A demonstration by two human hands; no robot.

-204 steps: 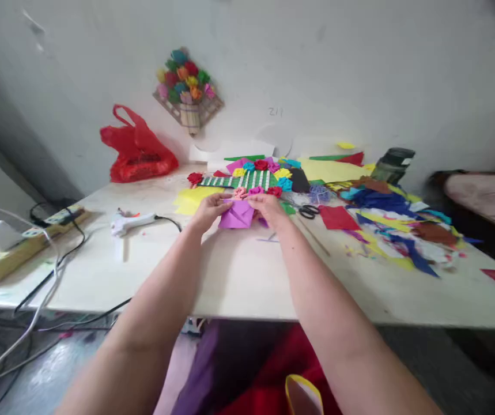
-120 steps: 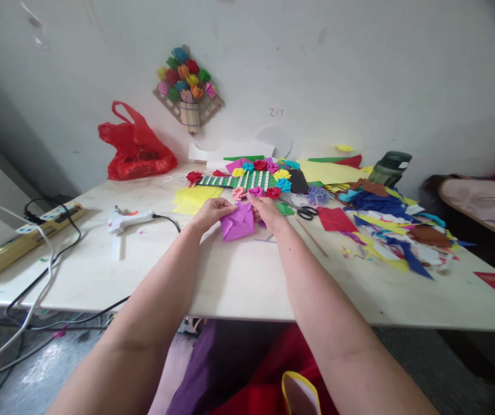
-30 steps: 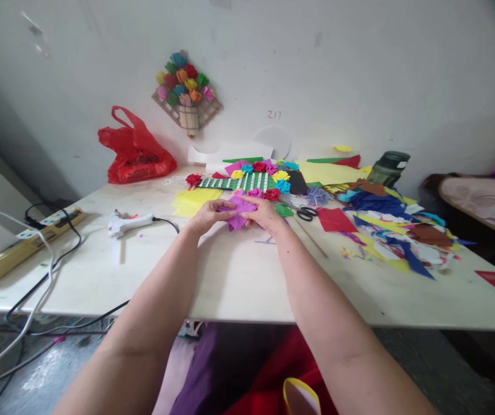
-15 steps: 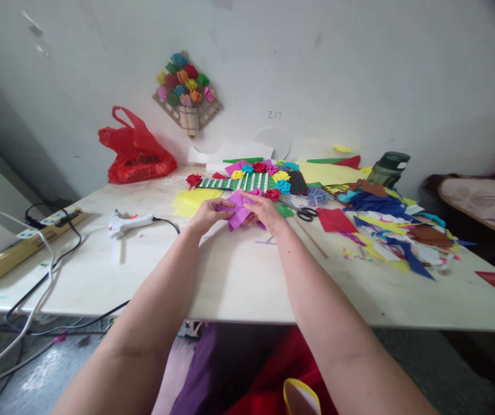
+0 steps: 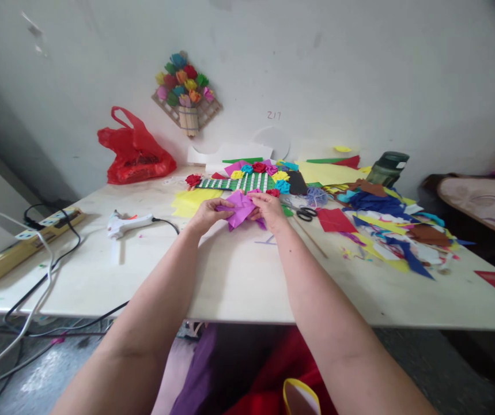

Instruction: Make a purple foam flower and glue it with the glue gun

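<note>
At the left end of my work table (image 5: 238, 276), a power strip (image 5: 35, 223) sits among cables and a red plastic bag (image 5: 135, 151) slumps against the wall. The glue gun (image 5: 126, 222) lies flat on the tabletop, well to the left of my hands. My left hand (image 5: 207, 213) is curled over the left edge of the purple paper (image 5: 239, 210), thumb and fingers closed on it. The folded, crumpled sheet sits between my two hands, just above the tabletop and near the table's middle, with its points sticking out below my fingers. My right hand (image 5: 268, 210) closes on its right side, fingertips bent in and pressing the top fold. Just behind the paper is the green striped board of paper flowers (image 5: 251, 176). To the right lie the scissors (image 5: 305, 214), a red paper square (image 5: 337, 219) and a heap of coloured scraps (image 5: 394, 230), all apart from my hands.
</note>
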